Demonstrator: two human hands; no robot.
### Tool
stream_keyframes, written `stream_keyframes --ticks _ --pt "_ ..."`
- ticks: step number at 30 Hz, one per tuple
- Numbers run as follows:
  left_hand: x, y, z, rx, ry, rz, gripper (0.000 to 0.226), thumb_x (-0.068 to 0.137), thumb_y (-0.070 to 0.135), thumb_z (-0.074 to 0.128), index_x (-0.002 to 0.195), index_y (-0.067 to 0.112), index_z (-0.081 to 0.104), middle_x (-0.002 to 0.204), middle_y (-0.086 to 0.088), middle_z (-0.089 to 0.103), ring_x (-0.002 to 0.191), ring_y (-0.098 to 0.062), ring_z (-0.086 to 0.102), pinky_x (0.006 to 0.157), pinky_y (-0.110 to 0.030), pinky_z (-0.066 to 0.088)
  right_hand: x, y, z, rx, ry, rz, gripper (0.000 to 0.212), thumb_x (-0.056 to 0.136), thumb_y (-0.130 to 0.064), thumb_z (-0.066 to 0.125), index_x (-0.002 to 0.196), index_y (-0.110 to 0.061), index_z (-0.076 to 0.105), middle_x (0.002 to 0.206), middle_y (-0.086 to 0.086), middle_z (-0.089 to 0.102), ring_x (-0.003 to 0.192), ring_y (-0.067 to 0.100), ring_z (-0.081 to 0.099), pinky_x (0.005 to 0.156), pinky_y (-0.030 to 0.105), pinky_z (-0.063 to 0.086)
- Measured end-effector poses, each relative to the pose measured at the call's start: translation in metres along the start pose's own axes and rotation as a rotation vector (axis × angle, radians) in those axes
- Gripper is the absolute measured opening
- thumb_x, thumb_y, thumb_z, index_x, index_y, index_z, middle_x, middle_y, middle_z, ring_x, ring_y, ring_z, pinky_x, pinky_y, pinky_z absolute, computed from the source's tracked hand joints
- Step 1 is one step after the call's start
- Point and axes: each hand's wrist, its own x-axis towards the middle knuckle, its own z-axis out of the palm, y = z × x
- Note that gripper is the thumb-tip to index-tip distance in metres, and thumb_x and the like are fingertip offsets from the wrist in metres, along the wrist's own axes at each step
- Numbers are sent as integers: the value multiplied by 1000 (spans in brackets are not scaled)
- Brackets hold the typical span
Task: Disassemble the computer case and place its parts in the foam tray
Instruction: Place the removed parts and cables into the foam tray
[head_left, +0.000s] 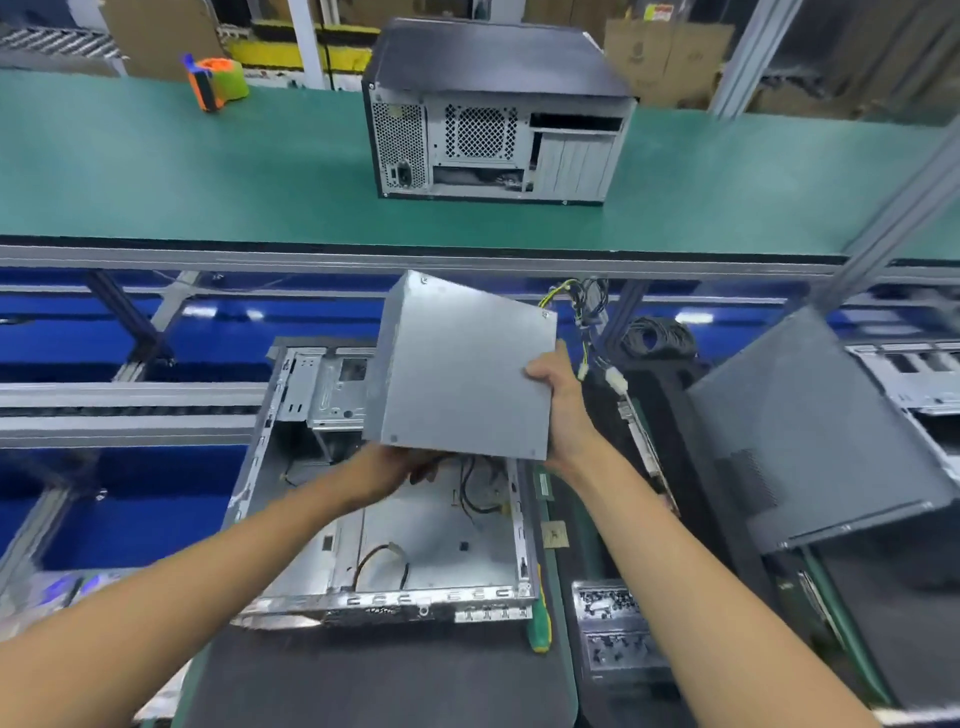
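Note:
A grey metal power supply box is held tilted in the air above the opened computer case, which lies flat on a dark mat. My left hand grips the box's lower left corner from beneath. My right hand grips its right edge, thumb on the top face. A bundle of cables with white connectors hangs from the box's far right side. Loose wires lie inside the case. The black foam tray lies to the right, with a circuit board in it.
A green-handled screwdriver lies by the case's right front corner. A grey case panel leans at the right. A second, closed computer case stands on the green conveyor behind. An orange and green tool sits far left.

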Motion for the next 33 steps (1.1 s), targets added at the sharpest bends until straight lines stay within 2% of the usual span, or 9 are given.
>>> stream_keyframes --ticks 3,5,8,11,14,18,26,30,33 --pt "9 9 -19 -461 -108 -129 28 102 27 50 105 19 76 98 6 76 89 -12 69 76 -25 56 -9 -2 -8 -107 -30 -92 43 62 -28 67 97 -54 63 93 -19 74 82 12 71 70 40 54" --pt "15 13 -25 -830 -192 -249 57 106 56 29 123 26 75 123 -6 73 110 -26 71 84 -36 59 -14 -6 -17 -131 -29 -127 60 62 -24 67 111 -57 62 100 -9 74 85 19 70 68 40 55" --pt "19 24 -25 -922 -356 -208 100 78 93 34 145 23 57 149 -12 55 136 -31 53 104 -44 51 -22 -16 -29 -201 -11 -150 80 58 -24 68 136 -33 52 108 10 67 90 31 62 73 44 52" --pt "17 36 -8 -881 -388 -121 110 62 93 56 146 22 57 148 -10 56 136 -28 54 105 -42 50 -28 -26 -40 -244 20 -151 86 54 -28 67 138 -36 53 102 13 64 88 31 59 73 40 50" --pt "14 52 18 -760 -258 -88 88 57 81 79 131 35 69 135 0 68 121 -17 65 92 -35 57 -29 -40 -53 -228 16 -160 87 53 -28 68 138 -40 55 103 20 60 88 34 56 80 45 47" --pt "19 71 45 -791 -83 -69 104 64 65 87 150 31 42 147 -5 57 131 -26 59 90 -44 57 -20 -57 -76 -265 37 -118 80 62 -21 67 137 -47 55 102 15 60 85 31 56 78 44 48" --pt "52 108 88 -597 506 -142 84 56 59 76 126 17 56 102 1 75 89 -21 69 67 -32 51 44 -78 -110 -296 137 -11 36 101 -25 41 126 -40 61 104 -10 64 54 -4 61 49 18 46" --pt "63 107 100 -468 767 -102 72 51 50 87 109 27 51 103 5 72 93 -17 71 77 -36 56 62 -71 -140 -445 145 -2 17 101 -23 41 107 -24 58 88 9 79 49 22 67 39 21 38" --pt "71 106 112 -341 818 -122 74 50 52 88 108 32 49 101 13 71 85 -1 70 72 -31 52 67 -48 -159 -133 216 173 10 100 -18 43 96 -15 52 90 11 77 53 20 68 45 20 46"
